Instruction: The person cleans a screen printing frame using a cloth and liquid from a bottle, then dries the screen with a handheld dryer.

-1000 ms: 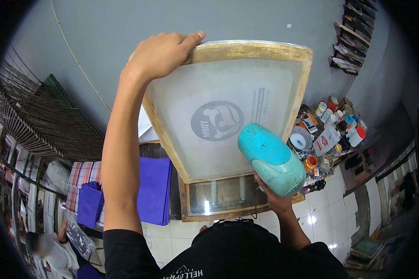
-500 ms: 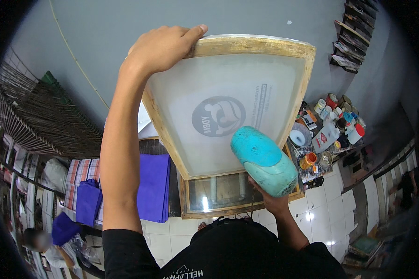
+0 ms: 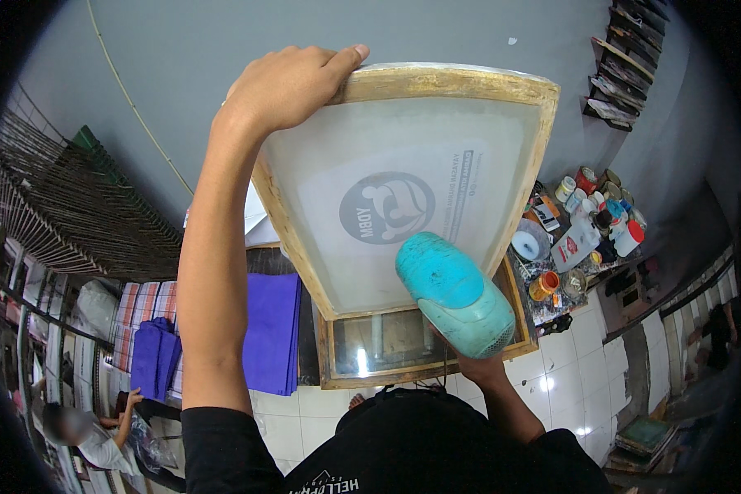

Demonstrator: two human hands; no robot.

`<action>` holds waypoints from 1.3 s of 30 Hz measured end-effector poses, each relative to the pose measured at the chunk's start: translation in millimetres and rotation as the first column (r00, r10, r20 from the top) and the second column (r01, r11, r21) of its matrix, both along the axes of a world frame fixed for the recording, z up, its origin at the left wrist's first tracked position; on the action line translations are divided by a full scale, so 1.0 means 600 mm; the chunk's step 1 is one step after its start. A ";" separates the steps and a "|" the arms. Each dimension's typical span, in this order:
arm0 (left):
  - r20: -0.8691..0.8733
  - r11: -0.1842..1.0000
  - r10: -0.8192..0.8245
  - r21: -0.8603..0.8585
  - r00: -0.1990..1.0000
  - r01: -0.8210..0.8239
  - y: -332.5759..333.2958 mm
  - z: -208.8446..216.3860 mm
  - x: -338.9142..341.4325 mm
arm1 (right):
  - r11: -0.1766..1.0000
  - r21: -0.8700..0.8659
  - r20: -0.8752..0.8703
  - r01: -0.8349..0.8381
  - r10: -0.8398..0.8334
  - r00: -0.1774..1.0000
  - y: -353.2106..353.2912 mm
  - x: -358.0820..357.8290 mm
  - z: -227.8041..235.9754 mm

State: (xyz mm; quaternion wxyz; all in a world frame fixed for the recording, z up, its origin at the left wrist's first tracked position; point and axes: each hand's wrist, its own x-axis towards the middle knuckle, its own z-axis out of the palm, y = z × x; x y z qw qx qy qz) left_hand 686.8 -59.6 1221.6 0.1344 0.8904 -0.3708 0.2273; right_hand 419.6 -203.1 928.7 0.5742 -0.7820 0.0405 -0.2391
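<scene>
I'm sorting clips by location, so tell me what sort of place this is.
Probably a screen-printing workshop: a wood-framed mesh screen bearing a round emblem, jars and bottles crowded on the right, and a stack of purple sheets on the left.

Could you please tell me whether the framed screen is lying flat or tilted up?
Tilted up: the left hand holds the framed screen by its wider-looking top edge.

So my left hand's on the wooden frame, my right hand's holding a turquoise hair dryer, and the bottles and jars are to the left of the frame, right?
Not quite: in the head view, the bottles and jars are to the right of the wooden frame. Your left hand is on it and your right hand holds the turquoise hair dryer, as you said.
</scene>
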 end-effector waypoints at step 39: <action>-0.061 0.999 -0.049 0.005 0.997 0.049 0.000 0.003 0.010 | 0.988 -0.119 0.033 -0.094 0.098 0.995 0.025 0.033 0.037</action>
